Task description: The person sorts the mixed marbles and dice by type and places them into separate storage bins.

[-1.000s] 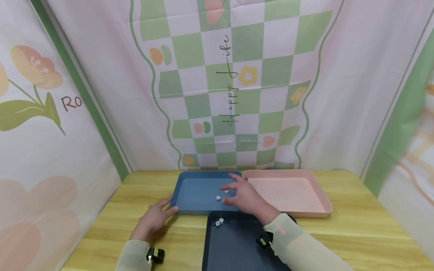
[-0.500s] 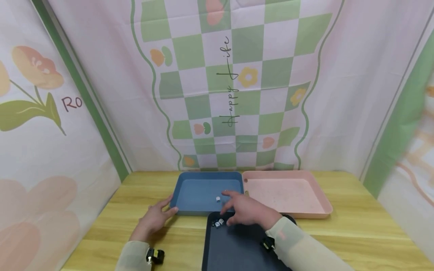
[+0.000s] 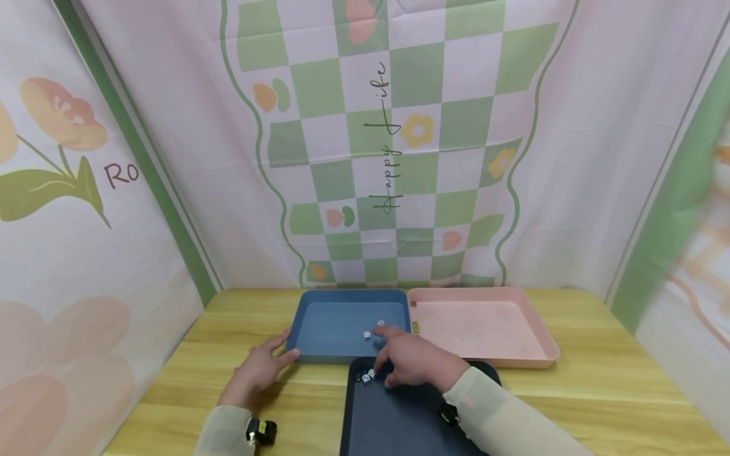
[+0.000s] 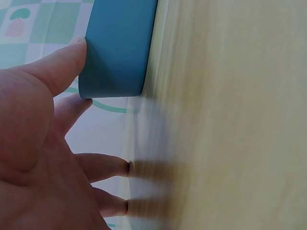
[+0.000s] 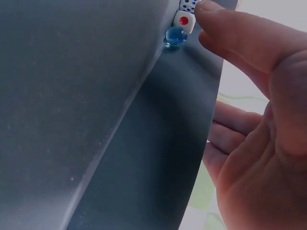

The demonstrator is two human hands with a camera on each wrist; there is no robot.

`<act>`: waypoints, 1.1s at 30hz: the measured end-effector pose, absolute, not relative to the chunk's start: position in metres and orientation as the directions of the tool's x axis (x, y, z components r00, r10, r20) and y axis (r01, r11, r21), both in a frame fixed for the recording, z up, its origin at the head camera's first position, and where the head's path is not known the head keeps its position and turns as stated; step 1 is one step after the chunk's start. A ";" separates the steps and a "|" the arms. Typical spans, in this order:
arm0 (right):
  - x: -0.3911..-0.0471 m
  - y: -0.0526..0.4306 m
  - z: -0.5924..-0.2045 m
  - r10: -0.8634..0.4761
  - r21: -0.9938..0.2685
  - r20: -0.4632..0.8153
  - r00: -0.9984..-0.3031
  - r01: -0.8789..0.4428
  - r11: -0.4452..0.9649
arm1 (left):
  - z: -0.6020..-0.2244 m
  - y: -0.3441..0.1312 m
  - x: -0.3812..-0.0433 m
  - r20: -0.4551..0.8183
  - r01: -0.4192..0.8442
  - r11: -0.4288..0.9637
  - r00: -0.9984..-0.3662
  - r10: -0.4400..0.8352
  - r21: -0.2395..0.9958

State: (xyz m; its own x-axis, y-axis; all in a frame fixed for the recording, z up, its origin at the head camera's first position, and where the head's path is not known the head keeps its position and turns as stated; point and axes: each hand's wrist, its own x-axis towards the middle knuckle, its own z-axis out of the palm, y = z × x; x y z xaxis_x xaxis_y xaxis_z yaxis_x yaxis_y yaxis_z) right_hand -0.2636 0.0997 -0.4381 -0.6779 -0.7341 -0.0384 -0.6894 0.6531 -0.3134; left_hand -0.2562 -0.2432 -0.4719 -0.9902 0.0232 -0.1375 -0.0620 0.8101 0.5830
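Note:
My left hand touches the near left corner of the blue tray with thumb and index finger straight and spread; the left wrist view shows the other fingers on the table. My right hand is over the far left corner of the black tray, thumb and index finger apart beside a small cluster of dice. In the right wrist view the thumb tip is close against a white die with blue dots; contact is unclear. Beside it are a red-dotted die and a blue glass marble.
Two white dice, one nearer and one farther, lie in the blue tray. A pink tray adjoins it, with a small brownish piece and a yellow-green piece along its left side. A patterned curtain hangs behind the wooden table.
The right hand has drawn back from over the blue tray to the dice at the black tray's corner, its fingers drawing in. The left hand stays at the blue tray.

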 end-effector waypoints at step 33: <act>-0.262 0.096 -0.445 -0.728 -0.144 0.007 -0.685 -0.721 0.677 | -0.477 -0.245 -0.259 -0.140 -0.074 0.796 -0.990 0.013 0.601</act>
